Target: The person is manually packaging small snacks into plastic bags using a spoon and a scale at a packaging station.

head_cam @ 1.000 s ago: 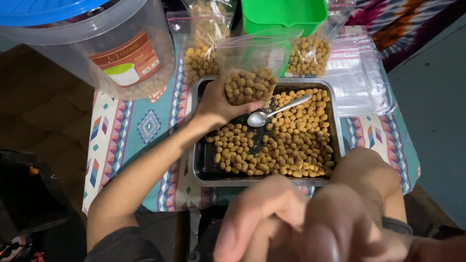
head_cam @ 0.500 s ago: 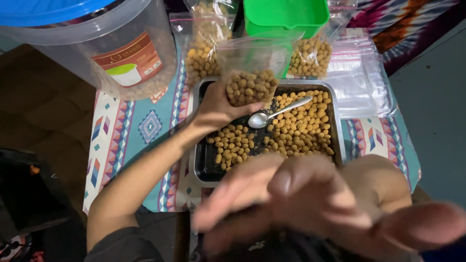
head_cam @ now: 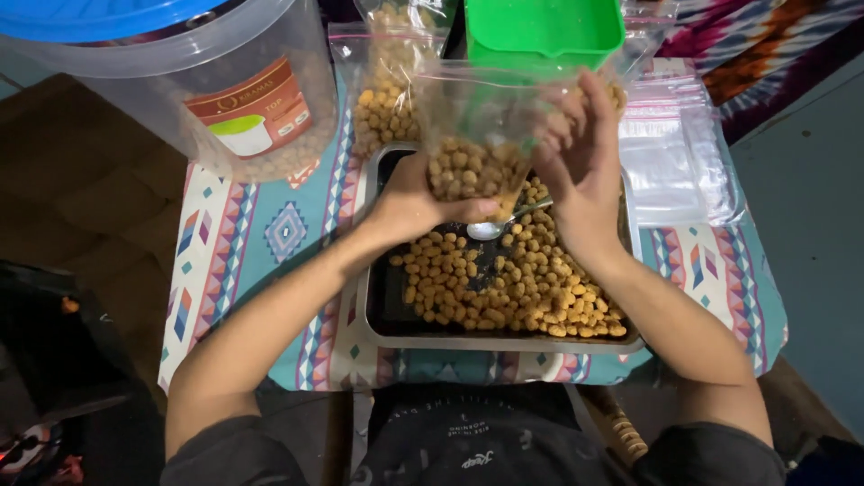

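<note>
My left hand (head_cam: 416, 200) cups the bottom of a clear plastic bag (head_cam: 477, 135) partly filled with round tan pellets, held upright over a dark metal tray (head_cam: 382, 306). My right hand (head_cam: 580, 166) grips the bag's upper right edge, fingers pinching the plastic. The tray holds a loose heap of the same pellets (head_cam: 513, 288). A metal spoon (head_cam: 490, 229) lies in the tray just under the bag, its bowl to the left.
A large clear bucket (head_cam: 234, 99) with a blue lid stands at the back left. Filled pellet bags (head_cam: 387, 99) and a green tub (head_cam: 544, 31) sit behind the tray. Empty clear bags (head_cam: 670, 162) lie stacked to the right on the patterned cloth (head_cam: 243, 243).
My right hand, blurred close to the camera before, has moved out over the tray and taken hold of the bag's top edge. The left hand has kept hold of the bag.
</note>
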